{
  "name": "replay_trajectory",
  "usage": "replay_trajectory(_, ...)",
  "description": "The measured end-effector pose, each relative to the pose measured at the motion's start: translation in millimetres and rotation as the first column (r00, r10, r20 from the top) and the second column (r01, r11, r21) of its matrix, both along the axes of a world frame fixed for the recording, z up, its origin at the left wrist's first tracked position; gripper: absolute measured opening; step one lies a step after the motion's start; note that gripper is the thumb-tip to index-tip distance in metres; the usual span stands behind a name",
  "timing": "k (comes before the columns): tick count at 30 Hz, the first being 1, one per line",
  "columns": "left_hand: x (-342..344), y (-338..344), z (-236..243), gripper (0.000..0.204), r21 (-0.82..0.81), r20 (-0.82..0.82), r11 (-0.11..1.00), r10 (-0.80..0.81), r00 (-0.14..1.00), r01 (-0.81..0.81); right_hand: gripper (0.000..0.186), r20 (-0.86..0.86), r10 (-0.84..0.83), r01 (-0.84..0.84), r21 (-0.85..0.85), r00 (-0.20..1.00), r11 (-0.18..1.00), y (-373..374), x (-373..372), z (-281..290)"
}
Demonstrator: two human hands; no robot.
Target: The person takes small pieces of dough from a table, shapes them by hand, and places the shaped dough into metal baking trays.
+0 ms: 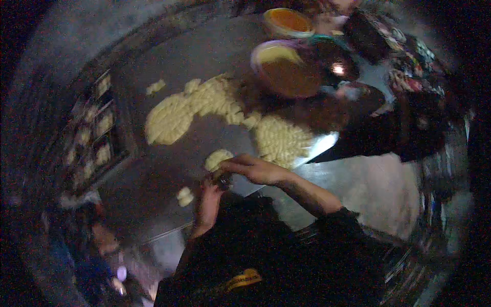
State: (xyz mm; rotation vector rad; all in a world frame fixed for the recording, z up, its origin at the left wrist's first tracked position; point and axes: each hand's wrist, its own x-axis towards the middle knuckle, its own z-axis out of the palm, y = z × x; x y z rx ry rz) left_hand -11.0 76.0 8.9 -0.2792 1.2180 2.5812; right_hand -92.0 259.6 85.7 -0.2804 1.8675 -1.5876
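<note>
My hands are close together over the near edge of the table. The fingers of my right hand (255, 171) are pressed together at the edge of a pale, roundish piece of dough (219, 158). Just below it, my left hand (208, 199) is curled beside a small dark lump (223, 180), whose kind blur hides. Its fingertips are partly hidden. Two small dough pieces (185, 196) lie touching on the table to the left of my left hand. Beyond my hands, many pale dough pieces are spread in a left cluster (171, 120) and a right cluster (281, 138).
The grey table (153, 176) extends leftward to a dark rack with pale pieces (105, 123). A large bowl of brown filling (289, 77) and an orange-filled bowl (289, 21) stand at the back. A person's dark sleeve (378, 133) reaches in from the right, near a pale round surface (373, 189).
</note>
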Motion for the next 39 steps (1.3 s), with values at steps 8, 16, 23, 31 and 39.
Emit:
replay_trajectory(8, 38.6, -79.5, -5.9, 0.032, -0.244, 0.023, 0.95, 0.208, 0.978, -0.196, 0.026, -0.448, -0.035, 0.1, 0.124, 0.894, 0.987, -85.0, 49.7, -42.3)
replay_trajectory(16, 55.2, -119.1, -12.3, 0.03, -0.804, -0.323, 0.528, 0.0, 0.946, -0.274, 0.042, -0.646, 0.13, 0.097, 0.305, 0.752, 0.948, -146.1, 75.6, -43.8)
replay_trajectory(23, 41.1, -129.1, -7.9, 0.02, 0.224, 0.189, 0.973, 0.016, 0.982, -0.059, 0.029, -0.728, 0.161, -0.063, 0.16, 0.666, 0.985, -126.2, 86.2, 15.8)
replay_trajectory(31, 39.2, -103.1, 52.0, 0.019, -0.599, -0.333, 0.797, -0.16, 0.929, -0.077, 0.022, -0.363, -0.059, 0.101, 0.098, 0.93, 0.99, -87.6, 74.6, 12.2)
replay_trajectory(39, 24.7, -50.9, 50.9, 0.019, -0.608, -0.151, 0.783, 0.054, 0.987, -0.136, 0.032, -0.523, -0.046, 0.113, 0.097, 0.851, 0.989, -48.3, 55.4, -5.0)
